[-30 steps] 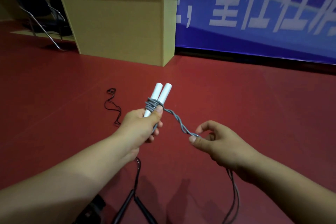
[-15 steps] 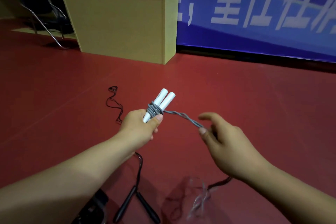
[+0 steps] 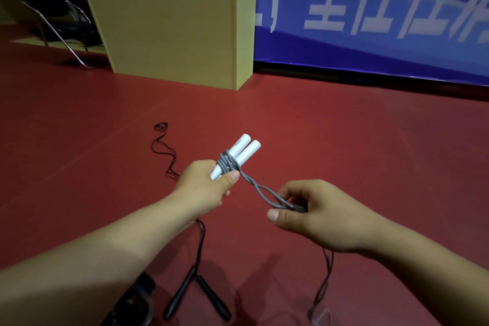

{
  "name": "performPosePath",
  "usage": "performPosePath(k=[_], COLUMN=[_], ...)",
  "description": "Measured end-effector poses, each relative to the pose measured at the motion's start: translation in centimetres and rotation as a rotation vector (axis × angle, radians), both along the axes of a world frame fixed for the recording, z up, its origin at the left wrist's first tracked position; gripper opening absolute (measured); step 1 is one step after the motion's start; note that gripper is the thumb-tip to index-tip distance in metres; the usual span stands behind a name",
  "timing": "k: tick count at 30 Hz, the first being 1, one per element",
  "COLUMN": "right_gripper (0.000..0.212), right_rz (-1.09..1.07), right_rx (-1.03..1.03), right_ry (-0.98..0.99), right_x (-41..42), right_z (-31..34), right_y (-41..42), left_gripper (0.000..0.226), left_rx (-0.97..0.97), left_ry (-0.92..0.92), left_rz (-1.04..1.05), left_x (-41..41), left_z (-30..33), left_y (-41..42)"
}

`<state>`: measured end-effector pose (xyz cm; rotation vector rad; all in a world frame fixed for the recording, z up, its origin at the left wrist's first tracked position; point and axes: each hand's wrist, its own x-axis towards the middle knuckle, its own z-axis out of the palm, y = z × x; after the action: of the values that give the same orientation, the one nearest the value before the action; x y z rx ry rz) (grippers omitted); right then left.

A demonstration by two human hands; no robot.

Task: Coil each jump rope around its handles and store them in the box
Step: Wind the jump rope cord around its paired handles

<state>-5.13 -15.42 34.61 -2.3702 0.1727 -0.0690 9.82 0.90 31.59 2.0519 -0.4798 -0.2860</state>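
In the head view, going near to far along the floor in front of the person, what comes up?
Black jump-rope handles → left hand gripping the white handles wound with grey rope → loose end of the black rope → wooden box → blue banner.

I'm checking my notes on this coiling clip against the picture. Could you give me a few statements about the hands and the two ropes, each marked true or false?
1. The left hand grips the two white handles together. True.
2. The grey rope has no turns round the handles yet. False: several turns already circle them beside the thumb.
3. The right hand pinches the doubled grey rope. True.
4. The black jump rope is coiled round its handles. False: it lies loose on the red floor, its cord trailing away.
5. The white handles lie on the floor. False: they are held up in the air.
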Motion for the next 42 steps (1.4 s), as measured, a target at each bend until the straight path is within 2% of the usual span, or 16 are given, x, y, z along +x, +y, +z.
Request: performPosePath(k=[5, 8, 11, 16, 18, 21, 23, 26, 31, 35, 39, 42], right_gripper=[0.032, 0.026, 0.018, 0.020, 0.023, 0.025, 0.027, 0.023, 0.013, 0.016, 0.020, 0.017], right_rz=[0.020, 0.011, -0.032, -0.131, -0.202, -0.290, -0.292, -0.257, -0.294, -0.284, -0.247, -0.245], right_rx=[0.020, 0.039, 0.056, -0.035, -0.045, 0.006, 0.115, 0.150, 0.419, 0.572, 0.774, 0.890], right_ry=[-0.090, -0.161, -0.222, -0.306, -0.327, -0.325, -0.273, -0.195, -0.149, -0.112, -0.031, -0.051], right_x=[0.1, 0.2, 0.4, 0.9, 1.0, 1.1, 1.0, 0.9, 1.0, 1.0, 0.8, 0.9], right_z=[0.3, 0.3, 0.0, -0.5, -0.6, -0.4, -0.2, 0.1, 0.2, 0.1, 0.4, 0.2], right_y=[0.2, 0.5, 0.4, -0.3, -0.7, -1.6, -1.9, -2.2, -3.0, -3.0, -3.5, -3.4], left_gripper=[0.026, 0.031, 0.029, 0.028, 0.025, 0.022, 0.024, 0.023, 0.023, 0.023, 0.023, 0.027], left_rx=[0.222, 0.390, 0.421, 0.479, 0.431, 0.351, 0.350, 0.340, 0.316, 0.270, 0.133, 0.009], left_ry=[-0.117, -0.203, -0.205, -0.217, -0.161, -0.102, -0.109, -0.070, -0.029, 0.017, 0.154, 0.250], left_rz=[-0.115, -0.197, -0.288, -0.553, -0.669, -0.733, -0.761, -0.828, -0.907, -0.930, -0.926, -0.903], left_x=[-0.1, -0.5, -1.2, -2.5, -3.3, -4.0, -4.1, -4.4, -5.0, -5.4, -5.4, -5.2], left_z=[-0.4, -0.1, 0.2, 1.0, 1.3, 2.1, 2.4, 2.7, 2.9, 3.4, 4.0, 4.2], left_y=[-0.1, -0.2, -0.3, -0.4, -0.6, -0.7, -0.7, -0.5, -0.6, -0.6, -0.3, -0.2])
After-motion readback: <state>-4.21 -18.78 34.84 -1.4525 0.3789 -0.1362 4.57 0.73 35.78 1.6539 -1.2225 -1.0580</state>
